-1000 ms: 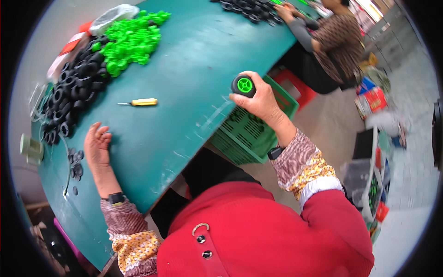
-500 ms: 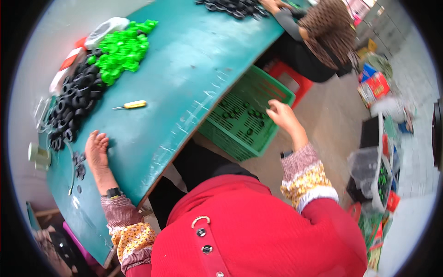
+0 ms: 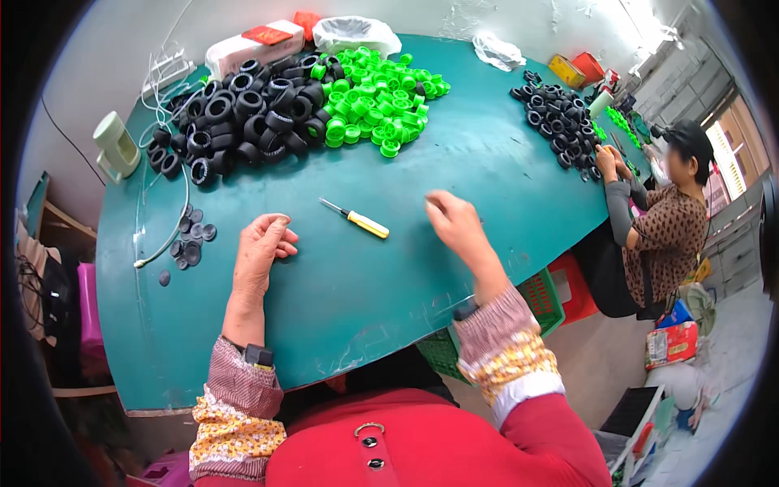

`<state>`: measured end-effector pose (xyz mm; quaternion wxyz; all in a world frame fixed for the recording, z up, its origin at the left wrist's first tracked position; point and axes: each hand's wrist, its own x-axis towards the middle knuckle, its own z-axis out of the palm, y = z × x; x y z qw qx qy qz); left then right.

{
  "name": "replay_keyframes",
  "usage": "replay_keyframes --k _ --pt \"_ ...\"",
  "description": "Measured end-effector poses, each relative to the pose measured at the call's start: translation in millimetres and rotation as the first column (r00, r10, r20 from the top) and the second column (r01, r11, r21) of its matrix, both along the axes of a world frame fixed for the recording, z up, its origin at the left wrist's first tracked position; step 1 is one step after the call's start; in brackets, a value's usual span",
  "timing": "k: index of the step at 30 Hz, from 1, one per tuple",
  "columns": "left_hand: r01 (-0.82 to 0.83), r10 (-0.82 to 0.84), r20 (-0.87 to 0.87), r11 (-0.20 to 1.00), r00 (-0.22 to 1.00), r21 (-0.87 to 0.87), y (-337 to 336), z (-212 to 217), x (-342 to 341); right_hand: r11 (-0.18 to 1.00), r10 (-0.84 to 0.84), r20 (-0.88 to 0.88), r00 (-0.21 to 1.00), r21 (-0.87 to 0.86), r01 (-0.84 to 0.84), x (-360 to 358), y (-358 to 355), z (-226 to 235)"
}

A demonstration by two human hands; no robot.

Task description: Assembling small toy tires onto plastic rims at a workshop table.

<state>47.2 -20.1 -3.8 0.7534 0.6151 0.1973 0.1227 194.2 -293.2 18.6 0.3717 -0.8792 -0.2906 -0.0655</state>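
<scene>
My left hand (image 3: 266, 245) hovers over the green table (image 3: 349, 300), its fingers curled in and thumb against them, with nothing visible in it. My right hand (image 3: 457, 227) is over the table too, slightly smeared, fingers bent with a gap by the thumb and no object showing. Between the hands lies a screwdriver (image 3: 367, 223) with a yellow handle, its metal tip toward the far left. Beyond them is a heap of small black rubber tyres (image 3: 251, 122), touching a pile of bright green plastic wheel hubs (image 3: 377, 101). Several flat black discs (image 3: 191, 252) lie left of my left hand.
A pale green mug (image 3: 116, 146) and a white cable (image 3: 185, 207) are at the left. A bag-lined bowl (image 3: 355, 34) stands behind the hubs. On the right, a co-worker (image 3: 673, 219) handles something beside another tyre pile (image 3: 560, 118). A green crate (image 3: 542, 302) sits below the table edge.
The view has tilted up toward the table's far side. My right hand has moved from above the green crate to over the table. My left hand's fingers have curled in more.
</scene>
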Motion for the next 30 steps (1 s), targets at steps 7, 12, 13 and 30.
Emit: replay_keyframes --k 7,12,13,30 --pt "0.007 -0.006 -0.041 0.999 0.999 0.043 -2 3 2 0.906 -0.369 -0.052 0.928 -0.246 0.346 78 94 -10" --pt "0.015 -0.014 -0.027 0.999 1.000 0.035 -2 3 -2 0.868 -0.425 0.071 0.903 -0.250 0.428 91 105 -29" --pt "0.027 -0.026 -0.035 0.999 0.999 0.041 -1 4 -3 0.874 -0.410 0.066 0.910 -0.256 0.412 89 104 -28" --pt "-0.127 0.137 -0.036 0.970 0.990 0.206 18 3 7 0.954 0.246 0.117 0.962 0.144 -0.261 -33 142 -21"
